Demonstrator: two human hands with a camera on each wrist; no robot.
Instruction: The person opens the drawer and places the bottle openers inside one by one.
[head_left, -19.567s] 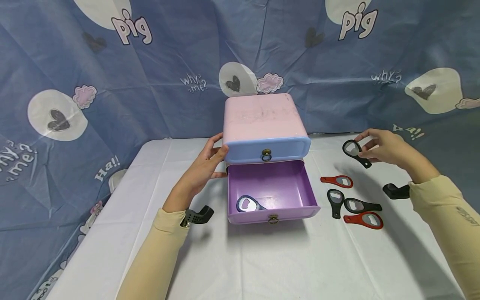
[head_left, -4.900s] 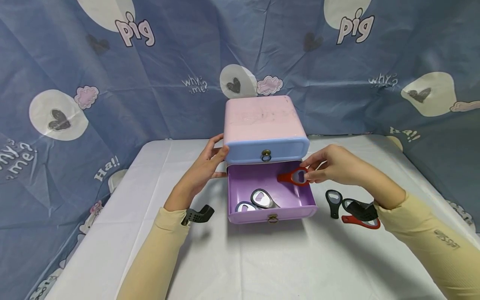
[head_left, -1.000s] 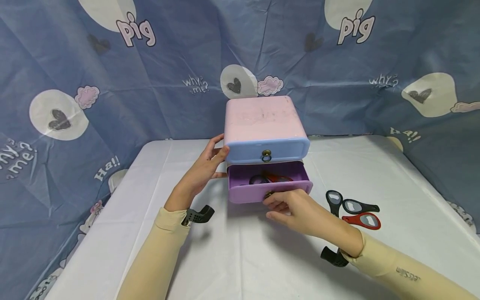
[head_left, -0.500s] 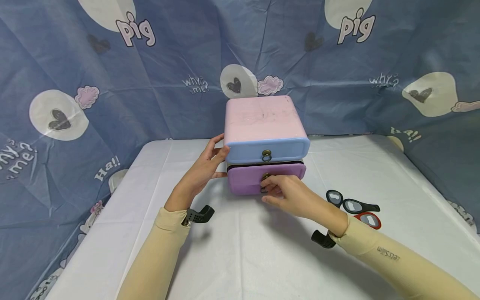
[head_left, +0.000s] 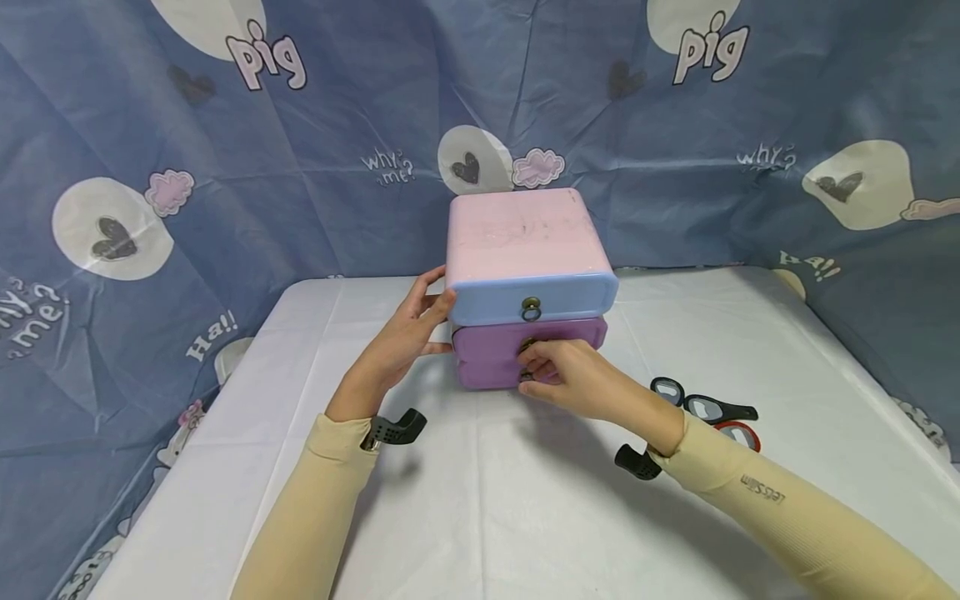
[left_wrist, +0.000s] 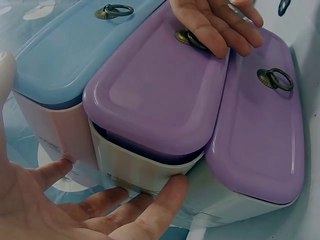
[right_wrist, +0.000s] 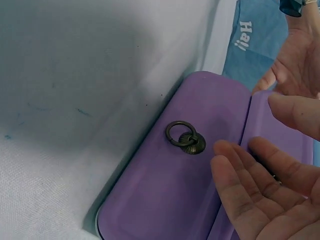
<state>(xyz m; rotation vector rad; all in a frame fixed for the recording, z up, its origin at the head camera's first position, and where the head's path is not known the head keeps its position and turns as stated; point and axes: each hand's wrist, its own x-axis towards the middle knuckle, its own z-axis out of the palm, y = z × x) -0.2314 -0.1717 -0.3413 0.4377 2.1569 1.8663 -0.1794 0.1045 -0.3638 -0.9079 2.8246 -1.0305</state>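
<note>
A small drawer cabinet [head_left: 525,229] with a pink top stands on the table; its top drawer [head_left: 487,302] is blue. The middle purple drawer [left_wrist: 155,90] is nearly closed, a dark gap showing along its edge in the left wrist view. My right hand [head_left: 573,375] touches that drawer's front with its fingertips at the brass ring handle [left_wrist: 184,37], thumb apart. Flush below is the bottom purple drawer [right_wrist: 165,185] with its own ring handle [right_wrist: 186,137]. My left hand [head_left: 401,337] rests spread against the cabinet's left side. The bottle openers inside are hidden.
To the right lie two black bottle openers [head_left: 712,408] and a red bottle opener [head_left: 742,433], partly behind my right forearm. A white cloth [head_left: 420,517] covers the table. Behind hangs a blue patterned curtain [head_left: 337,108].
The middle purple drawer, with bottle openers put in it earlier, has slid back into the cabinet. My right hand has moved away from me with its front. The left hand stays in place.
</note>
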